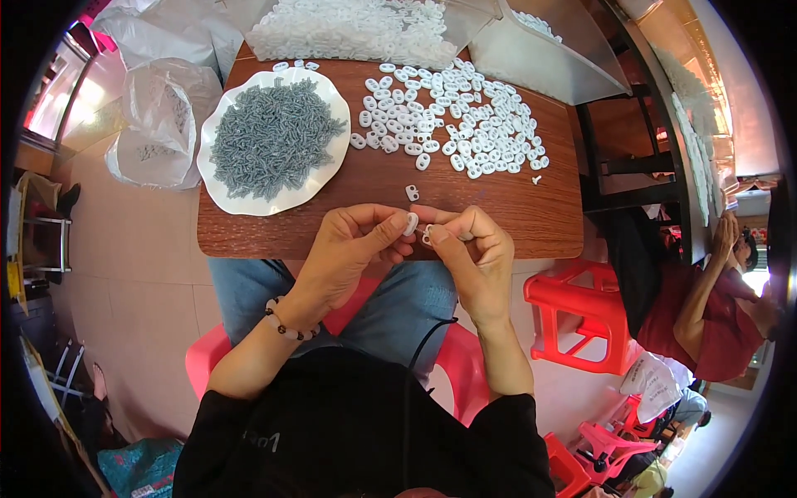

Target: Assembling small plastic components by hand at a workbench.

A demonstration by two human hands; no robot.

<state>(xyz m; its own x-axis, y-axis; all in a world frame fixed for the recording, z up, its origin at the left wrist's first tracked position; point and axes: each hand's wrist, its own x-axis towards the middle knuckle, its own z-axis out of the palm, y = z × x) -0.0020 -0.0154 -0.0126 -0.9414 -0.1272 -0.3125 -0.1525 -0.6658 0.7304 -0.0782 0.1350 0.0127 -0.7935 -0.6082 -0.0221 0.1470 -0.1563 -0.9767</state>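
Observation:
Over the table's near edge, my left hand pinches a white oval plastic piece between thumb and fingers. Close beside it, my right hand grips a smaller white plastic piece. The two pieces nearly meet; whether they touch cannot be told. Just beyond my fingers lies a single white two-hole piece. Farther back, many similar white oval pieces are spread over the wooden table. At the left, a white scalloped plate carries a heap of small slender grey pieces.
Behind the spread stand a translucent bin full of white pieces and another tray. An open plastic bag stands left of the plate. To the right are a red stool and a seated person in dark red.

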